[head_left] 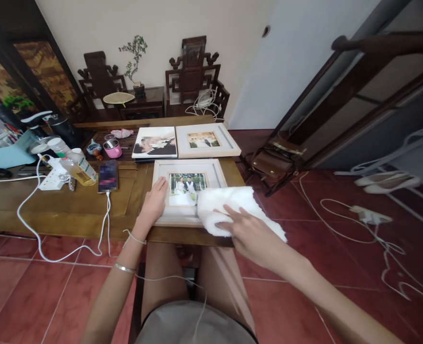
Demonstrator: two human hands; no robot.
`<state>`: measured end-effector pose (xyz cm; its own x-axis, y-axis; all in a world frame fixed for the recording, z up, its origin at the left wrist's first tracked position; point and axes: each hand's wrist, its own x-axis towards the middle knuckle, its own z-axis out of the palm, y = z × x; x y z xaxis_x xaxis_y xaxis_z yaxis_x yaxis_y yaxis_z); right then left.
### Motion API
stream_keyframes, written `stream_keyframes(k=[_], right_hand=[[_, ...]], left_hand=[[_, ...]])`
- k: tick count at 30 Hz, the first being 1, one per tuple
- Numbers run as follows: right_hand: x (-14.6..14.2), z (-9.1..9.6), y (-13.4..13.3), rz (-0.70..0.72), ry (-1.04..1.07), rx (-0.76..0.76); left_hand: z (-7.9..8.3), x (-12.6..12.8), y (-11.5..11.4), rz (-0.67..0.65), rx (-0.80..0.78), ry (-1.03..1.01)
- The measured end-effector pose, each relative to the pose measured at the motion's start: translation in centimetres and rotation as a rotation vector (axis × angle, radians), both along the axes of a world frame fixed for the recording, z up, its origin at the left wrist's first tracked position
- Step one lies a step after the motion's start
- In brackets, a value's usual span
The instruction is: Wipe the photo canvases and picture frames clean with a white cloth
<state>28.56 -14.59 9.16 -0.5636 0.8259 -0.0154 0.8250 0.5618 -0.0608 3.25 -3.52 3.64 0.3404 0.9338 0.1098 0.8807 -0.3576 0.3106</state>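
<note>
A light wooden photo frame (211, 173) with a wedding picture lies flat at the near edge of the wooden table (71, 210). My left hand (154, 200) rests flat on the frame's left side, fingers stretched out. My right hand (249, 231) presses a white cloth (229, 203) onto the frame's lower right corner, fingers laid over it. Behind this frame lie a second framed photo (206, 140) and an unframed print (155, 142).
On the table's left are a phone (107, 176) on a white charging cable, a power strip (51, 179), a bottle (78, 168) and a pink cup (112, 148). A brown bag (272, 162) and cables lie on the red tiled floor at right. Carved chairs stand behind.
</note>
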Motion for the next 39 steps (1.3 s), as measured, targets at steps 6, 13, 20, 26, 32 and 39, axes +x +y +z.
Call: stream_keyframes(k=[6,13,20,26,32,39], right_hand=[[-4.0,-1.7,0.6,0.01,0.036,0.048],[-8.2,-2.3,0.9,0.102,0.133,0.045],[0.0,-3.2,-0.4,-0.067,0.149,0.091],[3.0,-4.0,0.3,-0.144,0.191,0.193],[0.5,-1.6,9.6,-0.301,0.126,0.127],[-8.8,-2.0,17.3,-0.01,0.004,0.181]], left_hand=[[0.5,0.4,-0.4,0.035,-0.008,0.034],[0.1,-0.3,0.0,-0.007,-0.021,0.006],[-0.4,-0.3,0.4,0.003,-0.013,0.054],[-0.1,-0.1,0.2,-0.001,-0.035,0.096],[-0.1,-0.3,0.2,-0.013,-0.031,0.086],[-0.1,-0.3,0.1,-0.007,-0.025,0.064]])
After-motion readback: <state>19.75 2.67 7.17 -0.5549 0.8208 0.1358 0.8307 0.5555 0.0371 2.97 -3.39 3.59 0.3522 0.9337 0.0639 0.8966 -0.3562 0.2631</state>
